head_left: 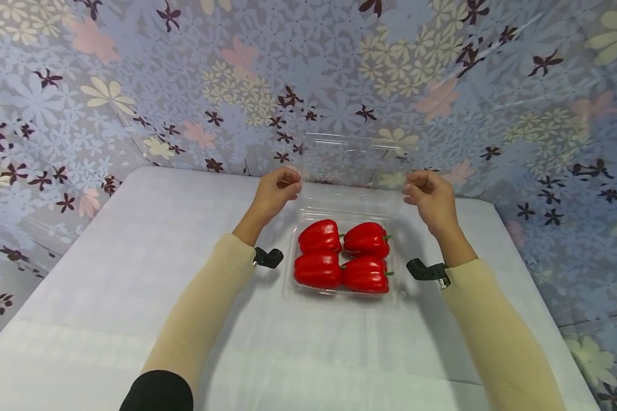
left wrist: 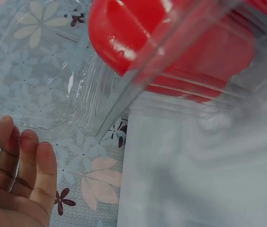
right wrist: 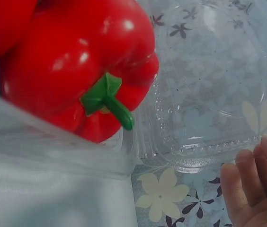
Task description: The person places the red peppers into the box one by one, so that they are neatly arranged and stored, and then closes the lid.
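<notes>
Several glossy red bell peppers (head_left: 317,270) with green stems lie in a clear plastic clamshell container (head_left: 334,292) on the white table. Its transparent lid (head_left: 352,197) stands raised at the far side, hinged to the base. My left hand (head_left: 276,194) pinches the lid's left edge between thumb and fingers. On the opposite edge, my right hand (head_left: 433,201) pinches the lid the same way. The right wrist view brings one pepper's green stem (right wrist: 107,99) up close, beside the lid.
A white cloth (head_left: 185,228) covers the table. Behind and around it hangs a flowered blue-grey sheet (head_left: 308,85), visible through the lid. Dark wrist cameras (head_left: 269,258) sit on both wrists, either side of the container.
</notes>
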`<control>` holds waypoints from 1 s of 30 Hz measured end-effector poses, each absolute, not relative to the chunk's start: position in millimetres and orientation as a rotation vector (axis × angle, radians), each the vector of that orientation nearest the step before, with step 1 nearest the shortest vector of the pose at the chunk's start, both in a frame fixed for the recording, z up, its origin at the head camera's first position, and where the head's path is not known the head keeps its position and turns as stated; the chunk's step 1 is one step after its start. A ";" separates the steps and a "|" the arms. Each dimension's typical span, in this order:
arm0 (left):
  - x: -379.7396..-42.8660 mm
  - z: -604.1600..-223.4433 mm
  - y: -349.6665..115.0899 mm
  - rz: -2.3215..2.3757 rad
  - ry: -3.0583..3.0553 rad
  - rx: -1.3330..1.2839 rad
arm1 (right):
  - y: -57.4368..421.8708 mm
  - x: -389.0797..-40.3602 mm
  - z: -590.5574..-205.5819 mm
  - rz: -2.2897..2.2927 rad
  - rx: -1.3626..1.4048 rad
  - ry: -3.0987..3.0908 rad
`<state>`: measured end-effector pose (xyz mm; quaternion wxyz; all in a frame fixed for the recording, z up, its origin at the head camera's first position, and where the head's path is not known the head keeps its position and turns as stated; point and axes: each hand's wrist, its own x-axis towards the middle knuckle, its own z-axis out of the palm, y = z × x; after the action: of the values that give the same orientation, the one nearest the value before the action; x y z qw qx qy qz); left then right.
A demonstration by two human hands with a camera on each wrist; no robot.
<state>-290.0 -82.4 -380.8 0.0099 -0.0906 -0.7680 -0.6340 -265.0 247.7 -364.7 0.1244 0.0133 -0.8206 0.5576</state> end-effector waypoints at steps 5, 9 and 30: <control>-293.1 -377.4 -81.7 -1.906 -2.448 -0.279 | 248.5 -267.0 -363.2 1.620 0.032 -2.394; -296.0 -371.3 -81.9 -1.906 -2.467 -0.293 | 247.0 -268.9 -361.0 1.580 0.029 -2.382; -289.9 -314.8 -92.9 -2.060 -2.819 -0.128 | 271.1 -257.5 -315.7 1.739 0.084 -2.928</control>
<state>-289.9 -92.9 -314.8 -0.1752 -0.0361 -0.7944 -0.5805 -257.5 271.1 -315.7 -0.1320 0.0244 -0.8521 0.5059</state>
